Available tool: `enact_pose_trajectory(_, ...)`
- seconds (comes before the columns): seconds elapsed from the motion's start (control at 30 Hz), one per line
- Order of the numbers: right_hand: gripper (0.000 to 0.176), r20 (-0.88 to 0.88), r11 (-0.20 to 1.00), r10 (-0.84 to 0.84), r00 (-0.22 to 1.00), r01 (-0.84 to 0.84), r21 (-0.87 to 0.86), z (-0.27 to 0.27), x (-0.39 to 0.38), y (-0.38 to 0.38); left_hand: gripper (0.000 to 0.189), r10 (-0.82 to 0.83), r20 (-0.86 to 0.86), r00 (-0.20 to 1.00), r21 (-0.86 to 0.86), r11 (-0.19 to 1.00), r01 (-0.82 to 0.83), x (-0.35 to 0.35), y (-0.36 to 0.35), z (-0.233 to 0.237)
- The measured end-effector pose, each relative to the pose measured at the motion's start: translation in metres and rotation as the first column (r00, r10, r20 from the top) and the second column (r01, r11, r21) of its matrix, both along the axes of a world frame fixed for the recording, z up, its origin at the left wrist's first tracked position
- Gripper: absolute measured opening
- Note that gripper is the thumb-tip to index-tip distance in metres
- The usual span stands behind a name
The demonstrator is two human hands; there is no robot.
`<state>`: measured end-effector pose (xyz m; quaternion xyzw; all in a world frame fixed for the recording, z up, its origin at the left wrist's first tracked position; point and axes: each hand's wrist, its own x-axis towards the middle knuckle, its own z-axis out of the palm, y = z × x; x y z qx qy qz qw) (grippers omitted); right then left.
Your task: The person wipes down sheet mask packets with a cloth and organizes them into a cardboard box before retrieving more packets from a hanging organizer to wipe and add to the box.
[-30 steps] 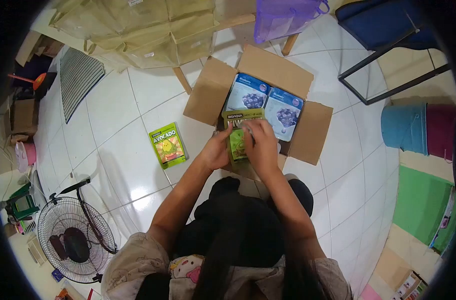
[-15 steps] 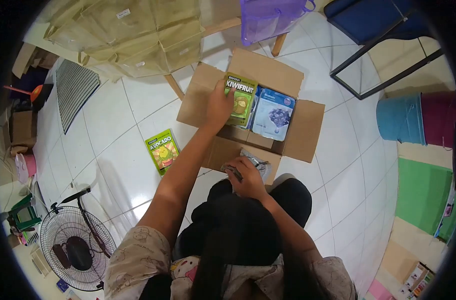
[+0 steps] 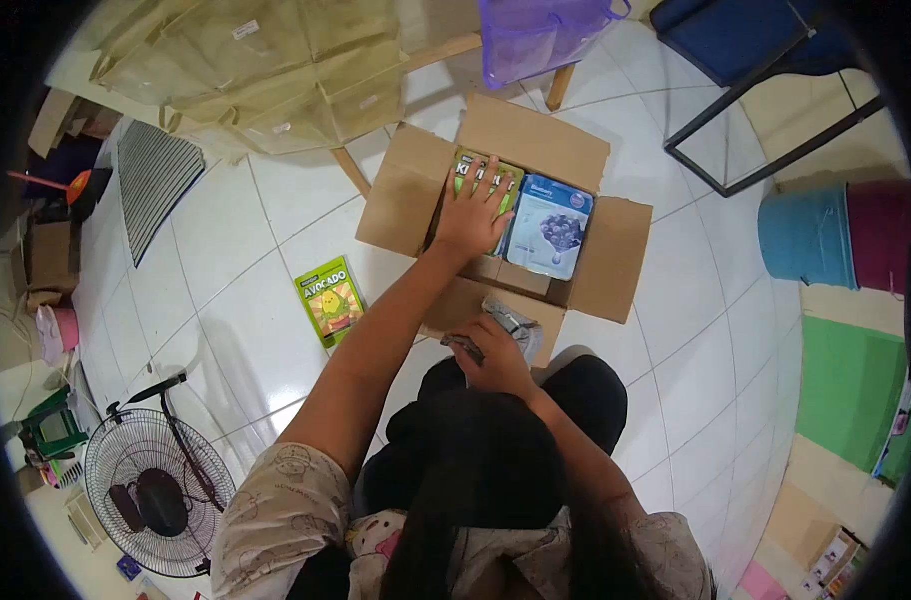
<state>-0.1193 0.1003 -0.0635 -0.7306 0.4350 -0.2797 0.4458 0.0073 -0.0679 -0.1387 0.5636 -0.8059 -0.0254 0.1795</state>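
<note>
An open cardboard box (image 3: 611, 260) stands on the tiled floor in front of me. Green kiwifruit packets (image 3: 471, 168) lie in its left part, and a blue blueberry packet (image 3: 551, 228) lies on the right. My left hand (image 3: 473, 212) rests with spread fingers on top of the kiwifruit packet. Near the box's front flap, my right hand (image 3: 491, 355) is closed round a small dark object, too small to name. Crumpled grey plastic (image 3: 521, 328) lies beside it on the flap. A green avocado packet (image 3: 330, 300) lies on the floor left of the box.
A black fan (image 3: 159, 492) stands at the lower left. Beige hanging pockets (image 3: 276, 75) and a purple organizer (image 3: 541, 38) are beyond the box. A dark metal frame (image 3: 721, 185) and a blue bucket (image 3: 806, 237) stand at the right.
The kiwifruit packet has gone down into the left part of the box. My left hand has let go of its edge and now lies spread on it. My right hand has barely moved.
</note>
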Motion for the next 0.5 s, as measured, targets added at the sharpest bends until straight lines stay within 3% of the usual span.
enact_pose_trajectory(0.1,0.021,-0.039,0.999,-0.033,0.999,0.031,-0.042,0.001,0.002,0.001,0.055,-0.014,-0.052,0.999,0.001,1.0,0.014,0.003,0.004,0.01)
enact_pose_trajectory(0.2,0.021,-0.016,0.999,-0.023,1.0,0.023,-0.038,0.002,-0.001,-0.005,0.054,-0.075,-0.155,0.985,-0.064,0.996,0.065,0.021,0.02,0.056)
enact_pose_trajectory(0.33,0.022,0.008,0.998,-0.068,0.998,0.068,-0.009,0.012,-0.006,-0.01,0.052,0.242,-0.262,0.934,-0.224,0.926,-0.303,0.122,0.082,0.038)
enact_pose_trajectory(0.37,0.022,0.007,0.997,-0.072,0.997,0.072,-0.011,0.014,-0.007,-0.012,0.051,0.519,-0.287,0.805,-0.157,0.803,-0.574,0.141,0.103,0.026)
enact_pose_trajectory(0.4,0.021,0.006,0.997,-0.081,0.997,0.081,-0.015,0.015,-0.007,-0.015,0.059,0.73,-0.202,0.653,0.002,0.667,-0.745,0.176,0.128,-0.008)
enact_pose_trajectory(0.43,0.022,0.021,0.997,-0.079,0.997,0.079,0.011,0.017,-0.006,-0.018,0.066,0.921,0.003,0.389,0.227,0.378,-0.897,0.189,0.15,-0.017)
enact_pose_trajectory(0.5,0.022,0.04,0.994,-0.078,0.996,0.075,0.074,0.022,-0.005,-0.022,0.079,0.99,0.041,0.134,0.515,0.094,-0.852,0.206,0.178,-0.021)
